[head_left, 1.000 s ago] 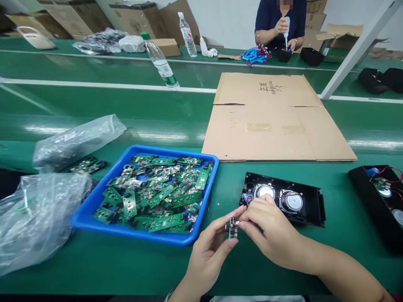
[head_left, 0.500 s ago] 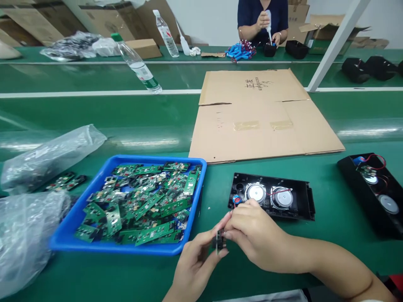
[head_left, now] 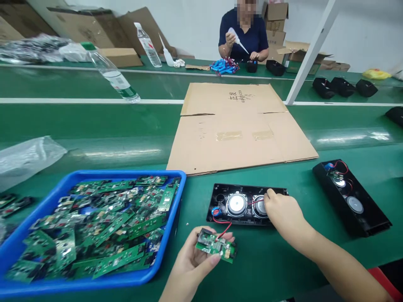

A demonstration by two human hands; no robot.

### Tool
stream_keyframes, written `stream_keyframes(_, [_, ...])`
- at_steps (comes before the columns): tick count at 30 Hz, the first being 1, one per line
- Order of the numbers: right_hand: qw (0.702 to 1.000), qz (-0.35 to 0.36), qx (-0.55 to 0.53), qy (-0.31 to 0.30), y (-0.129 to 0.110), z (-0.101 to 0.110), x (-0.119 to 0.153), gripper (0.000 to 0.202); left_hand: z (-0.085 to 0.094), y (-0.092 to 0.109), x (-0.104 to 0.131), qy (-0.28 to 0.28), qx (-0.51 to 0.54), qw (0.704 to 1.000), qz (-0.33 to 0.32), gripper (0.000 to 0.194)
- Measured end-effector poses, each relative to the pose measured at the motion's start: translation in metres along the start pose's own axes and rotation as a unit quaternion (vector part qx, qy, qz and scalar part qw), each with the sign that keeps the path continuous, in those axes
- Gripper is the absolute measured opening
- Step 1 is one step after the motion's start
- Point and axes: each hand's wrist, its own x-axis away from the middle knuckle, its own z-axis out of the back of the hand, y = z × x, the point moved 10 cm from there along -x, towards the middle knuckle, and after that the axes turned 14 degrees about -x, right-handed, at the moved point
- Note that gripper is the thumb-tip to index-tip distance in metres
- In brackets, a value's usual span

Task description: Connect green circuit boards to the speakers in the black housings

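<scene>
My left hand [head_left: 197,260] grips a green circuit board [head_left: 217,247] with its component side facing up. A red wire [head_left: 225,230] runs from the board to a small blue cylindrical part [head_left: 216,212] in the black speaker housing [head_left: 245,223]. Two round silver speakers, a left one [head_left: 236,204] and a right one [head_left: 260,206], sit inside this housing. My right hand [head_left: 281,207] reaches over its right end, fingers pinched at the thin red speaker wire [head_left: 257,201] by the right speaker. The fingertips partly hide that wire's end.
A blue tray [head_left: 168,235] heaped with circuit boards stands on the left. Another speaker housing [head_left: 355,209] lies to the right. Flattened cardboard [head_left: 239,147] is behind, with a water bottle [head_left: 116,79] farther left. Across the bench, a person [head_left: 244,37] holds a white squeeze bottle [head_left: 237,40].
My right hand has left the circuit board and moved right to the right speaker. My left hand has turned the board flatter, showing its components. The view has shifted right.
</scene>
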Motion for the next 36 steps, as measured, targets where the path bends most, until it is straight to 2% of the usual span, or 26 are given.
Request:
stream_keyframes(4, [0.999, 0.024, -0.003, 0.032, -0.005, 0.008, 0.000, 0.026, -0.020, 0.001, -0.002, -0.019, -0.029, 0.999, -0.006, 0.041])
stream_keyframes(6, [0.994, 0.056, -0.037, 0.084, -0.005, 0.017, 0.002, 0.022, -0.022, 0.005, -0.002, 0.005, -0.045, 0.999, -0.022, 0.035])
stream_keyframes(8, [0.975, 0.109, -0.129, 0.144, -0.006, 0.026, 0.006, 0.017, -0.019, 0.012, -0.002, 0.049, -0.080, 0.994, -0.053, 0.030])
stream_keyframes(10, [0.928, 0.168, -0.275, 0.185, -0.008, 0.031, 0.012, 0.014, -0.015, 0.022, -0.002, 0.094, -0.133, 0.983, -0.089, 0.026])
stream_keyframes(12, [0.861, 0.197, -0.426, 0.197, -0.007, 0.030, 0.012, 0.015, -0.012, 0.030, -0.005, 0.120, -0.181, 0.970, -0.111, 0.027])
stream_keyframes(14, [0.795, 0.171, -0.558, 0.166, -0.004, 0.018, 0.005, 0.013, -0.012, 0.034, -0.009, 0.120, -0.209, 0.964, -0.117, 0.029])
stream_keyframes(16, [0.728, 0.109, -0.668, 0.112, -0.001, 0.000, -0.005, 0.010, -0.014, 0.036, -0.014, 0.105, -0.214, 0.964, -0.121, 0.030])
stream_keyframes(18, [0.679, 0.058, -0.729, 0.071, -0.001, -0.015, -0.009, 0.019, -0.016, 0.038, -0.018, 0.092, -0.205, 0.966, -0.130, 0.032])
stream_keyframes(19, [0.675, 0.048, -0.734, 0.067, 0.000, -0.017, -0.010, 0.020, -0.017, 0.038, -0.019, 0.091, -0.200, 0.966, -0.134, 0.032])
stream_keyframes(20, [0.688, 0.050, -0.719, 0.077, 0.000, -0.015, -0.009, 0.016, -0.017, 0.039, -0.021, 0.092, -0.196, 0.966, -0.139, 0.033])
stream_keyframes(22, [0.747, 0.096, -0.646, 0.126, -0.003, -0.002, -0.004, 0.006, -0.019, 0.041, -0.023, 0.094, -0.191, 0.965, -0.152, 0.033])
stream_keyframes(24, [0.798, 0.163, -0.548, 0.190, -0.011, 0.015, 0.006, 0.012, -0.020, 0.043, -0.023, 0.098, -0.190, 0.962, -0.169, 0.033])
stream_keyframes(25, [0.813, 0.195, -0.505, 0.213, -0.016, 0.021, 0.011, 0.015, -0.021, 0.044, -0.023, 0.101, -0.193, 0.960, -0.176, 0.033])
stream_keyframes(28, [0.823, 0.257, -0.453, 0.226, -0.030, 0.026, 0.018, 0.018, -0.021, 0.047, -0.021, 0.106, -0.204, 0.953, -0.195, 0.034])
stream_keyframes(32, [0.811, 0.273, -0.467, 0.222, -0.033, 0.026, 0.017, 0.016, -0.024, 0.046, -0.021, 0.085, -0.213, 0.953, -0.198, 0.037])
stream_keyframes(36, [0.838, 0.295, -0.383, 0.252, -0.039, 0.028, 0.022, 0.021, -0.027, 0.045, -0.024, 0.068, -0.213, 0.957, -0.185, 0.039])
